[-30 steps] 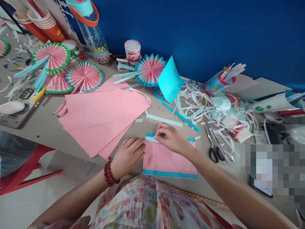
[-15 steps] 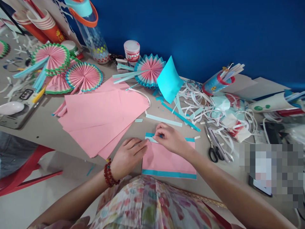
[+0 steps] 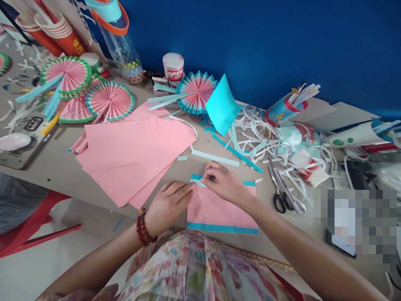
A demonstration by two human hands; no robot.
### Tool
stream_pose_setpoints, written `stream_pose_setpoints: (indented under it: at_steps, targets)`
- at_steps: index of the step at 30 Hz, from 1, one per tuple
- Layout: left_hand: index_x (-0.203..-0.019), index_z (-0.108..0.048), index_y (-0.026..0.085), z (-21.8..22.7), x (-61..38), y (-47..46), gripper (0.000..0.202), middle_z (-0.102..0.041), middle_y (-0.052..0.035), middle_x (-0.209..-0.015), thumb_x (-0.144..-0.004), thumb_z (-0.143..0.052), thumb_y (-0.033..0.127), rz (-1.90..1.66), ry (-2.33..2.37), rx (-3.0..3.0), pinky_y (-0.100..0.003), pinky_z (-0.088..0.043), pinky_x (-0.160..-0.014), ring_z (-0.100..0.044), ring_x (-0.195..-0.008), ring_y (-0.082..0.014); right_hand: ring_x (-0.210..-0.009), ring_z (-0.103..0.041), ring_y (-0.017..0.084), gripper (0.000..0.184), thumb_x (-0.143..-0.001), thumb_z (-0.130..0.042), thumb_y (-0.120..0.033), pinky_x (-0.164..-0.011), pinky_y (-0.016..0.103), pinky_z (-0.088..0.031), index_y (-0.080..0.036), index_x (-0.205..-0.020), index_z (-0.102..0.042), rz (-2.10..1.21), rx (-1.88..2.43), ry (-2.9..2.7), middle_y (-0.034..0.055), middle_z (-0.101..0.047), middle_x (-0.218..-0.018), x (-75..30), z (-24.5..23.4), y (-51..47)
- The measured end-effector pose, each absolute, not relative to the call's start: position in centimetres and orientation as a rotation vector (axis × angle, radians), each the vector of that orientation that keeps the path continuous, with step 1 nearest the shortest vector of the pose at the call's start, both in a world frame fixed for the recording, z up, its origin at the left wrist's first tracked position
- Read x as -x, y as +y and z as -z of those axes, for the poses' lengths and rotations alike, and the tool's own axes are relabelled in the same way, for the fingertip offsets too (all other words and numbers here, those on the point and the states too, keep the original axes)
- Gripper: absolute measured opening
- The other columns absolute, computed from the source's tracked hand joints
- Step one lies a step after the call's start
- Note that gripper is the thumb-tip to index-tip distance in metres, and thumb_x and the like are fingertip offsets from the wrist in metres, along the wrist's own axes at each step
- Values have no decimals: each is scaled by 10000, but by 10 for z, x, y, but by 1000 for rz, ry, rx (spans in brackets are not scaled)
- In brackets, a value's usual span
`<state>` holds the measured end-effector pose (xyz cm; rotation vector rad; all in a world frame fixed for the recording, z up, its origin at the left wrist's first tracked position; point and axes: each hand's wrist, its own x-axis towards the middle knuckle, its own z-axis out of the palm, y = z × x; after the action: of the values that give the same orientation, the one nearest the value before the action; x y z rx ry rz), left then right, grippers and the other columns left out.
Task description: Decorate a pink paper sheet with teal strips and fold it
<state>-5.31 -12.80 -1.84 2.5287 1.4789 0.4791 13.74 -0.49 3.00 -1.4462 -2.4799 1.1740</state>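
Note:
A pink sheet of paper [image 3: 219,213] lies in front of me, with a blue band along its near edge and another along its far edge. Beside the far band runs a light blue paper strip [image 3: 200,184], partly covered by my right hand [image 3: 221,179]. That hand is closed in a pinch at the strip, thumb and forefinger together. My left hand [image 3: 169,205] lies flat with fingers stretched, its fingertips on the sheet's left corner near the strip's end. A loose pale blue strip [image 3: 216,158] rests just beyond the sheet.
Larger pink sheets [image 3: 131,146] overlap on the left. Folded paper fans [image 3: 110,101] and a water bottle [image 3: 120,50] stand behind them. Scissors [image 3: 278,196], tangled paper scraps [image 3: 253,125] and a pen cup [image 3: 285,109] are at right. A phone [image 3: 343,244] lies near the right edge.

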Motion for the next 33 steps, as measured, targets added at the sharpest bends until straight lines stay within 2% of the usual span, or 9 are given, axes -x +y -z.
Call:
stream_pose_setpoints:
  at_steps: [8,13,20,23,26,29,33]
  targets:
    - [-1168,-638,198,15,52,-128,270,-590,-64,-1360,-917,-551,154,-458,1510,-2557,-427,-476,-1000,-570,-1116,-215,-717,-555,124,189,-841,-573,-246,-646,252,-375,-197,-660,-549,-1129,1436,-2500,11,-615,-859,-145,-34,-1]
    - [-1171,-636,207,15,51,-127,271,-607,-71,-1333,-918,-552,162,-464,1517,-2558,-430,-486,-982,-581,-1098,-215,-714,-590,157,144,-829,-619,-361,-586,253,-339,-236,-758,-617,-1063,1580,-2559,-3,-675,-799,-165,-46,-3]
    - [-1126,-652,207,6,50,-123,238,-644,-46,-1286,-920,-554,138,-511,1520,-2570,-401,-488,-949,-602,-1052,-203,-833,-650,176,96,-854,-563,-312,-668,259,-408,-260,-888,-636,-1189,1730,-2295,-12,-708,-905,-206,-49,-16]
    - [-1116,-657,202,3,50,-122,231,-642,-49,-1291,-923,-549,134,-519,1500,-2563,-402,-492,-938,-606,-1051,-208,-734,-624,159,117,-864,-559,-334,-643,264,-409,-258,-917,-632,-1168,1796,-2190,-11,-704,-911,-219,-40,-25]
    - [-1131,-656,204,3,52,-122,246,-635,-60,-1301,-927,-536,134,-540,1480,-2540,-405,-491,-948,-605,-1066,-212,-597,-549,147,141,-872,-547,-351,-582,270,-391,-250,-933,-625,-1042,1822,-2144,-11,-674,-799,-227,-27,-35]
    - [-1171,-646,203,4,53,-123,276,-621,-61,-1323,-947,-497,144,-550,1457,-2515,-404,-488,-951,-596,-1083,-215,-611,-553,162,161,-894,-508,-354,-594,276,-407,-241,-945,-612,-909,1794,-2114,-2,-638,-736,-229,-16,-44]
    - [-1201,-638,197,7,53,-124,306,-620,-58,-1325,-962,-455,147,-570,1448,-2504,-410,-482,-956,-587,-1093,-221,-649,-579,173,173,-923,-465,-352,-619,284,-423,-235,-973,-582,-766,1793,-2100,22,-644,-788,-226,-10,-53]
